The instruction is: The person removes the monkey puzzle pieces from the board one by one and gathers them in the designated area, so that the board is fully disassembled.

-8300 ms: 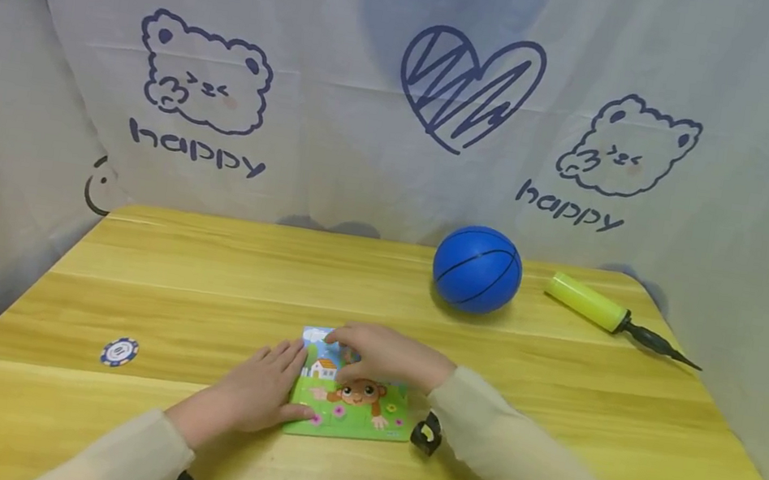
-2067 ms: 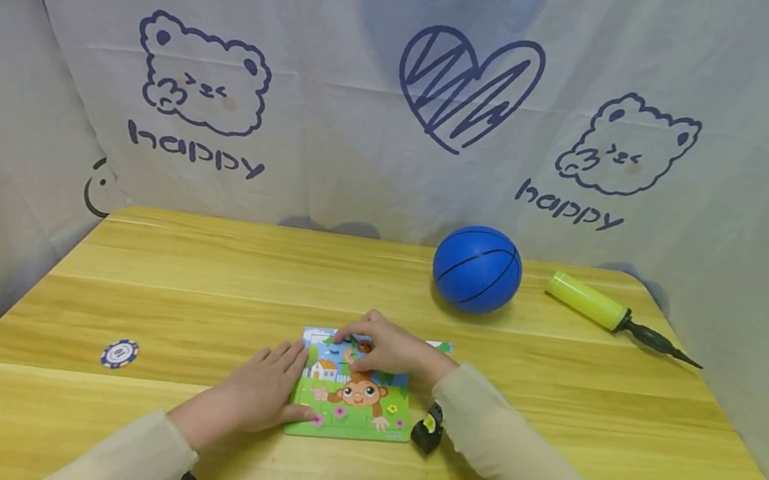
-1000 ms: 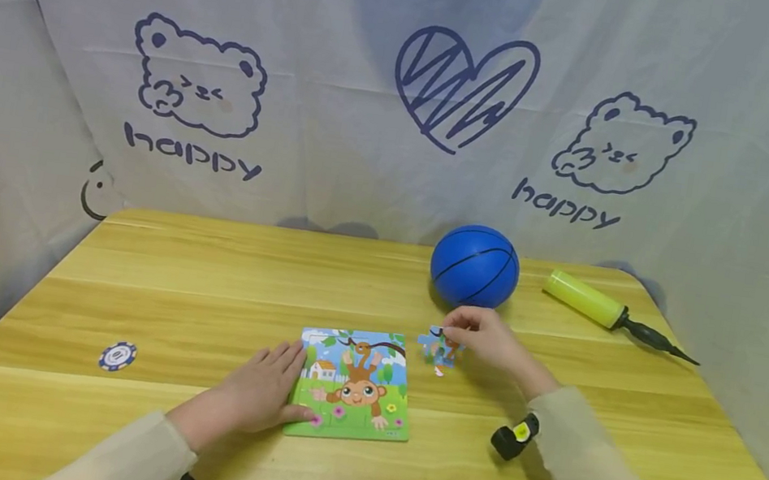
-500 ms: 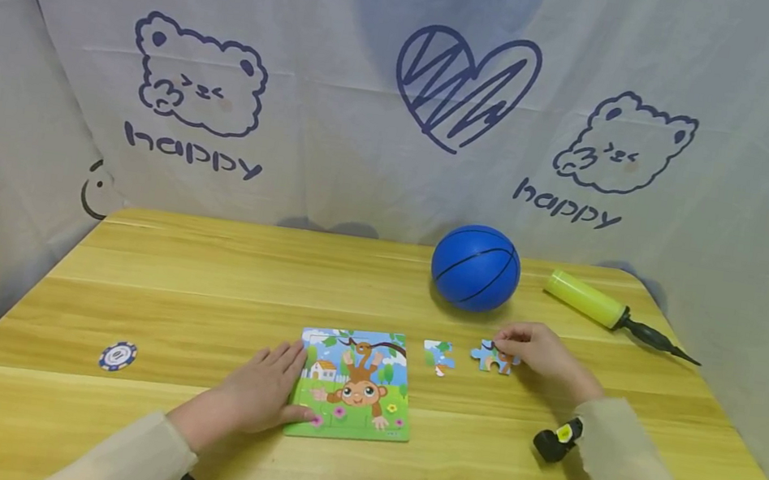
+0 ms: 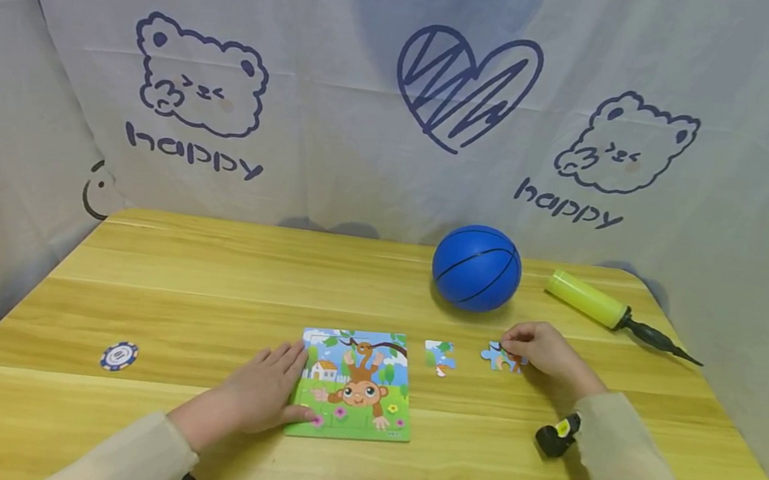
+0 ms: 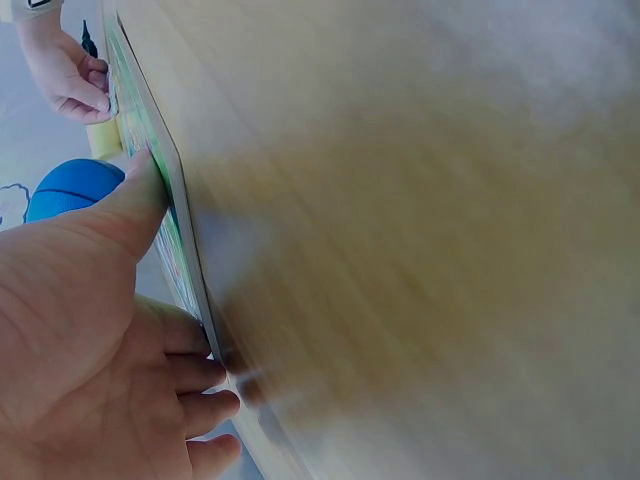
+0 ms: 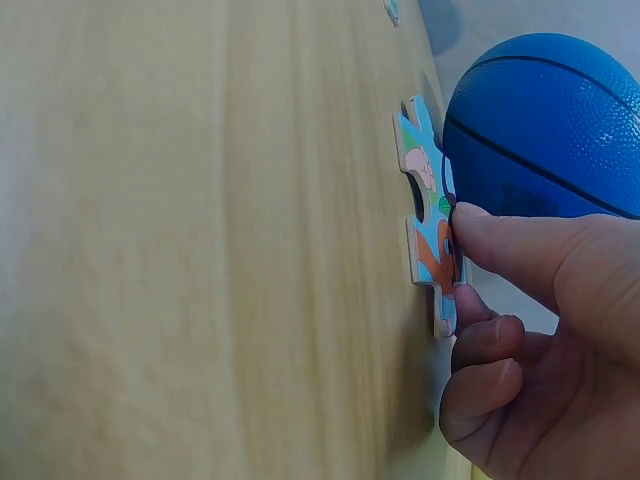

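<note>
A square jigsaw puzzle with a monkey hanging from a branch lies mid-table. My left hand rests along its left edge, fingers straight and thumb over the lower left corner. In the left wrist view, the thumb lies across the board's rim. My right hand pinches a jigsaw piece at its upper right edge, low over the table. The right wrist view shows this piece tilted, blue with orange-brown and pink, between thumb and finger. Another loose jigsaw piece lies between it and the board.
Behind the pieces sits a blue ball with black lines. To its right lies a yellow-green hand pump with a black handle. A blue and white poker chip is at the left. A printed cloth hangs behind the table.
My right hand has gone from over the board to its right, pinching a jigsaw piece. It edged slightly further right in the last half second. My left hand has stayed put.
</note>
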Action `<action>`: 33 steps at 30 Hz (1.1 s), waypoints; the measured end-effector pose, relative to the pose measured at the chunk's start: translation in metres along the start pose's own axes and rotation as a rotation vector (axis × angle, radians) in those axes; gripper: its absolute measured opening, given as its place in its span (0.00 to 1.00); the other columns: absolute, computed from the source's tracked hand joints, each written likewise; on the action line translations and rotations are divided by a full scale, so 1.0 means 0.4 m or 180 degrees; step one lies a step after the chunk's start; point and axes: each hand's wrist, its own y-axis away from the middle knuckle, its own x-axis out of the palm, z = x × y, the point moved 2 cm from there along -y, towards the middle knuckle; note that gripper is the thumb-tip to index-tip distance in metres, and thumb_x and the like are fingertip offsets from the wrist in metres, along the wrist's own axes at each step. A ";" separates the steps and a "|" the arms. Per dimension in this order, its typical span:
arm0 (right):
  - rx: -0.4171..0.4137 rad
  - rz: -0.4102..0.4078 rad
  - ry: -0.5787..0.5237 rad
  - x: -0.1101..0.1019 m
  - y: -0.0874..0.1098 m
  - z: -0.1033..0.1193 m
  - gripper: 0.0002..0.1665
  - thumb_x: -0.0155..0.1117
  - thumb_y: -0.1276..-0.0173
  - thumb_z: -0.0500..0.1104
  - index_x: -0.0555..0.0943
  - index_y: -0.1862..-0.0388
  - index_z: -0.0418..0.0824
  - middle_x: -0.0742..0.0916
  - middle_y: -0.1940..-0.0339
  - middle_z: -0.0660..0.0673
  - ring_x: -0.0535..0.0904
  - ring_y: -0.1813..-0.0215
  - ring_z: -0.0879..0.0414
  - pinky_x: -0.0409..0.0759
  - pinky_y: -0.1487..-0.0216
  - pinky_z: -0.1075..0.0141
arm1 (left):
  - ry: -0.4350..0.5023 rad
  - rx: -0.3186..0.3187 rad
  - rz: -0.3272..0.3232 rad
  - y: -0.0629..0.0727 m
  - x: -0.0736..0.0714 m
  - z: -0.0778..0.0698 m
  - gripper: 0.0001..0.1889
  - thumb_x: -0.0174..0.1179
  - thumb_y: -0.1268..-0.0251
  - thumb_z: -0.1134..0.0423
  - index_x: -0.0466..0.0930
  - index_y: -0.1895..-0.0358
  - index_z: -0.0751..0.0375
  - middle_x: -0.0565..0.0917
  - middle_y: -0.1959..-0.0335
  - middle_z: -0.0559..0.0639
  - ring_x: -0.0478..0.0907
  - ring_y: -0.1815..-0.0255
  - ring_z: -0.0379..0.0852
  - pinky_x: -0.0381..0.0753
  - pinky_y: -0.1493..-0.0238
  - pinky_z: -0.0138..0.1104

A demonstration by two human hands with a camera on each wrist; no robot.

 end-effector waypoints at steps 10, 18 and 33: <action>-0.0008 0.0012 -0.0031 0.000 -0.001 0.001 0.09 0.57 0.34 0.34 0.80 0.62 0.27 0.82 0.77 0.45 0.77 0.77 0.53 0.75 0.77 0.65 | 0.0035 -0.0001 -0.0011 0.001 -0.002 0.000 0.47 0.48 0.40 0.36 0.53 0.34 0.78 0.52 0.32 0.70 0.50 0.32 0.63 0.51 0.34 0.52; -0.0083 -0.0044 0.0023 0.007 0.008 0.020 0.09 0.58 0.34 0.35 0.79 0.61 0.28 0.80 0.74 0.43 0.76 0.75 0.51 0.77 0.76 0.63 | 0.0073 -0.0007 -0.0003 0.004 -0.004 -0.002 0.47 0.48 0.40 0.36 0.53 0.34 0.78 0.52 0.32 0.70 0.50 0.32 0.63 0.51 0.34 0.52; -0.0866 0.0229 0.0337 0.145 -0.014 0.192 0.08 0.64 0.38 0.38 0.81 0.63 0.34 0.78 0.71 0.50 0.69 0.75 0.56 0.69 0.76 0.67 | 0.0060 -0.0007 -0.0009 0.002 -0.001 -0.001 0.47 0.48 0.40 0.36 0.53 0.34 0.78 0.52 0.31 0.70 0.49 0.32 0.63 0.50 0.34 0.52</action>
